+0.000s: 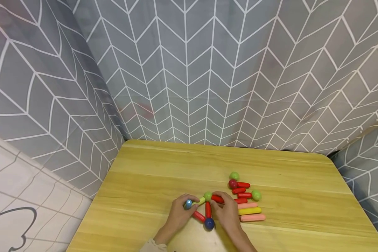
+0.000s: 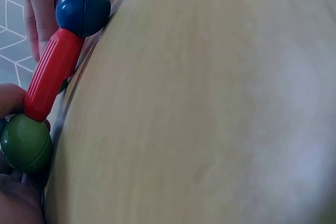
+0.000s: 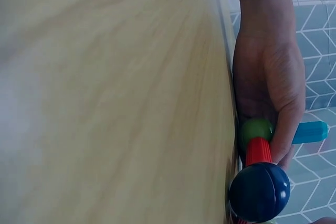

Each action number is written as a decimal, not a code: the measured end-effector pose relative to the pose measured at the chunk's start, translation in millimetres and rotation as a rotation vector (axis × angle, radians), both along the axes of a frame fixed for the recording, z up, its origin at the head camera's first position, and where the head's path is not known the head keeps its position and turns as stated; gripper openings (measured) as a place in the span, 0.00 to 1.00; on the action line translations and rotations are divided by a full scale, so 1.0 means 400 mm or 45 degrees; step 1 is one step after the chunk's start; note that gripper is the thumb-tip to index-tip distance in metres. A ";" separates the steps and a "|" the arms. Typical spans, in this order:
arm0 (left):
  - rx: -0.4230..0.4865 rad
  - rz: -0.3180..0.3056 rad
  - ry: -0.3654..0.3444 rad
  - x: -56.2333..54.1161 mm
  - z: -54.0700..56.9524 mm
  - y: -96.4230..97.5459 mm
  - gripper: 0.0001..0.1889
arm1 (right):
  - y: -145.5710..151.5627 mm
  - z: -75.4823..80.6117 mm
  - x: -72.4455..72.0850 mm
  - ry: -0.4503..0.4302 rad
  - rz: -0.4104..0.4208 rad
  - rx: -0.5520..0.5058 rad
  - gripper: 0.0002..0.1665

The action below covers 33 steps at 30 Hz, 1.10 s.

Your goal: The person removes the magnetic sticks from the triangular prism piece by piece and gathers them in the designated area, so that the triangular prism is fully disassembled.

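A triangle of rods and balls lies on the table. Its dark blue ball (image 1: 209,224) is at the near corner, a light green ball (image 1: 208,196) at the far one. My left hand (image 1: 180,211) grips the left corner, a green ball (image 2: 26,143) between thumb and fingers. A light blue rod (image 3: 311,132) stands up from that corner. One red rod (image 2: 54,74) links it to the dark blue ball, and a yellow-green rod (image 1: 200,202) runs to the far ball. Another red rod (image 1: 208,210) joins far and near balls. My right hand (image 1: 228,210) pinches a red rod (image 1: 217,198) at the far ball.
Right of my right hand lie loose short red rods (image 1: 244,195), pink rods (image 1: 253,217) and a yellow rod (image 1: 250,210). A dark red ball (image 1: 232,183) and green balls (image 1: 256,195) lie by them. A patterned curtain (image 1: 195,70) hangs behind the wooden table (image 1: 138,175).
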<state>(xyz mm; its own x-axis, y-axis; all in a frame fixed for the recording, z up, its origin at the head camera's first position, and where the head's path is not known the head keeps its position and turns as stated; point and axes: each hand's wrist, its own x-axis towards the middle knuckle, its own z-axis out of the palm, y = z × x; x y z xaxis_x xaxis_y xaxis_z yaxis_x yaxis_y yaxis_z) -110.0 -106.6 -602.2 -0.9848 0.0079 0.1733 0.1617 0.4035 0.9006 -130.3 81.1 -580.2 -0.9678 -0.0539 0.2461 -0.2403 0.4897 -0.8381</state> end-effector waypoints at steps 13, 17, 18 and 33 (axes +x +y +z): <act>0.008 0.001 -0.010 0.000 -0.004 -0.001 0.08 | -0.005 0.001 -0.006 -0.004 -0.021 0.024 0.13; 0.003 0.000 -0.012 -0.001 -0.004 -0.001 0.08 | -0.003 0.001 -0.007 0.007 -0.010 0.044 0.13; 0.002 -0.001 -0.014 -0.002 -0.004 -0.001 0.08 | -0.002 0.002 -0.007 0.007 -0.005 0.047 0.13; -0.006 0.004 -0.025 -0.004 -0.001 -0.001 0.08 | 0.000 0.010 -0.010 -0.010 0.049 0.103 0.13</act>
<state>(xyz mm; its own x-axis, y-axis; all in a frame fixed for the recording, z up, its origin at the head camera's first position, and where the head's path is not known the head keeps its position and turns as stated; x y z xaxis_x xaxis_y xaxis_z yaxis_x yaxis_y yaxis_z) -111.7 -107.0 -602.6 -0.9881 0.0056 0.1536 0.1425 0.4083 0.9017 -134.5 81.3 -576.3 -0.9665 -0.1105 0.2318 -0.2539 0.5466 -0.7980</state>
